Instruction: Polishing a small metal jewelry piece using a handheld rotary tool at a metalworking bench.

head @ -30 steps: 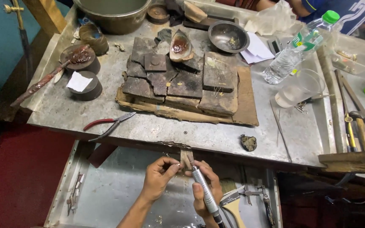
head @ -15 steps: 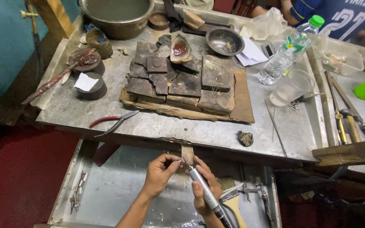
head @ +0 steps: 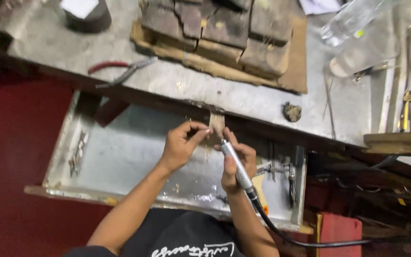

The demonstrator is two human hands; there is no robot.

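**Rotary handpiece held at the bench peg**

The right hand (head: pixel 236 164) has its fingers wrapped tight round a slim metal rotary handpiece (head: pixel 236 164), its tip aimed up at the wooden bench peg (head: pixel 216 123). Just left of that tip, the left hand (head: pixel 182 143) pinches thumb and forefinger together; whatever they pinch is too small to make out. Below both hands lies the open metal drawer (head: pixel 120 157). The handpiece's black cable (head: pixel 281 233) trails down to the right. Above the fingers, on the bench, lie red-handled pliers (head: pixel 120 71) and charred blocks (head: pixel 224 33).

Red-handled metal pliers (head: pixel 120 71) lie on the grey bench (head: pixel 177 81), beside cracked dark blocks (head: pixel 224 33) on a brown board (head: pixel 296 71).
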